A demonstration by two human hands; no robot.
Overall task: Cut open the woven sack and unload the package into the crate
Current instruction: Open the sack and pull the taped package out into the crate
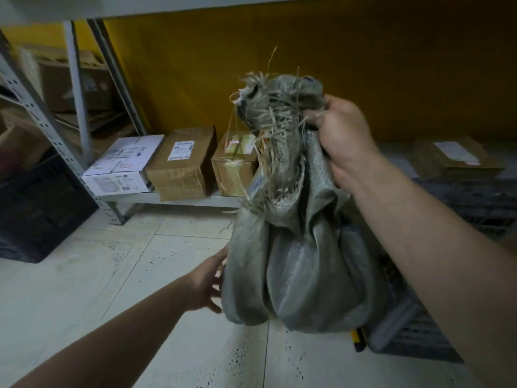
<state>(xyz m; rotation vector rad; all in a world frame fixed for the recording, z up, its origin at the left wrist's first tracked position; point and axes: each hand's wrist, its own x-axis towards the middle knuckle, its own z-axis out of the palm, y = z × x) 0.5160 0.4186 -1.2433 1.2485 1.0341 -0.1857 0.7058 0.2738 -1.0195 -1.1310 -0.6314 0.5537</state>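
Observation:
A grey woven sack (293,261) with a frayed, stringy top hangs in the air at the centre. My right hand (341,135) is clenched on its bunched upper part and holds it up. My left hand (208,278) reaches in from the lower left with fingers spread, touching the sack's lower left side. A dark plastic crate (419,331) sits on the floor behind and to the right of the sack, mostly hidden by it and my right arm. A yellow and black knife (359,338) lies on the floor beside the crate. No package shows.
A low metal shelf (173,200) along the yellow wall carries a white box (123,166) and two brown cardboard boxes (181,163). A black crate (36,208) stands at the left under racking. More parcels (458,161) lie at the right. Pale floor tiles (84,275) spread below.

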